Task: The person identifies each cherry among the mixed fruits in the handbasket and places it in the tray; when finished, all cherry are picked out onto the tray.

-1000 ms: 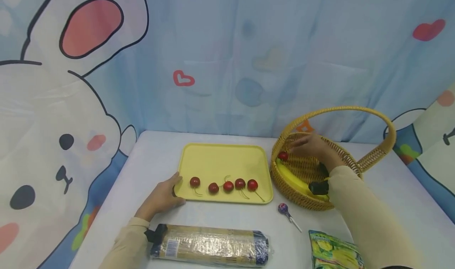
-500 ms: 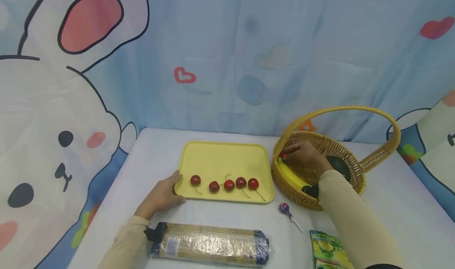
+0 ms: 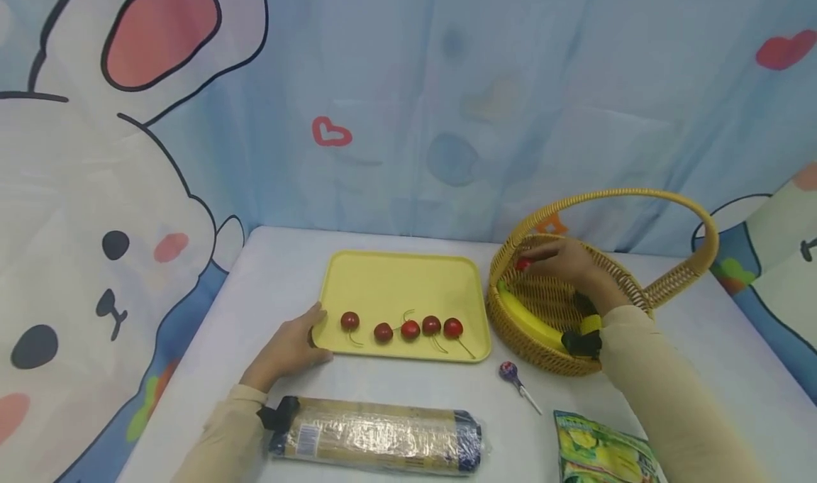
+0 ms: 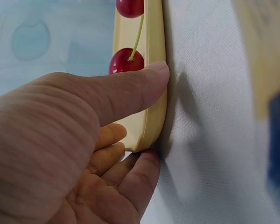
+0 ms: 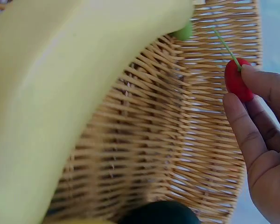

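My right hand (image 3: 564, 263) is inside the wicker basket (image 3: 530, 352), near its far left rim. Its thumb and fingers pinch a red cherry (image 5: 238, 79), whose green stem points up and away in the right wrist view. Below the cherry, a banana (image 3: 526, 320) lies along the basket's left side. My left hand (image 3: 290, 348) holds the near left corner of the yellow tray (image 3: 402, 277); its thumb presses the front wall, and the other fingers are around the corner in the left wrist view. Several cherries (image 3: 410, 330) lie in a row along the tray's front.
In front of the tray lies a long plastic-wrapped package (image 3: 376, 437). A lollipop (image 3: 509, 372) rests between tray and basket, with a green and yellow packet (image 3: 600, 447) nearer on the right. A dark rounded thing (image 5: 161, 214) is in the basket, whose tall handle (image 3: 613, 193) arches over it.
My right hand reached down to the cherry at the basket's left wall, took hold of it, and has moved slightly up and right with it. The left hand stays at the tray corner.
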Demonstrator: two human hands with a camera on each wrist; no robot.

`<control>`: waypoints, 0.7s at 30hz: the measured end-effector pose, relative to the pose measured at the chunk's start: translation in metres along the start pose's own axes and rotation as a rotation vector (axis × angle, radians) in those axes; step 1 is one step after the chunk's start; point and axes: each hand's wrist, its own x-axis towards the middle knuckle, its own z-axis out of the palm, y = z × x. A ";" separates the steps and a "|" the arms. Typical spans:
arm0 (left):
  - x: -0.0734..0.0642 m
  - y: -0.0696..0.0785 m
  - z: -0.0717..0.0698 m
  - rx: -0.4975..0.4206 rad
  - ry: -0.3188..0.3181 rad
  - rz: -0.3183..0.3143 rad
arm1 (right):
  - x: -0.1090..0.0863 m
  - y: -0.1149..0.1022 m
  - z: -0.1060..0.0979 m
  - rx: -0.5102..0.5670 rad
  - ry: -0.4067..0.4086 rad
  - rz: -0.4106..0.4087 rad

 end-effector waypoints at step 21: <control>0.003 0.006 -0.001 0.013 -0.007 0.017 | -0.079 -0.029 -0.006 0.094 -0.052 -0.174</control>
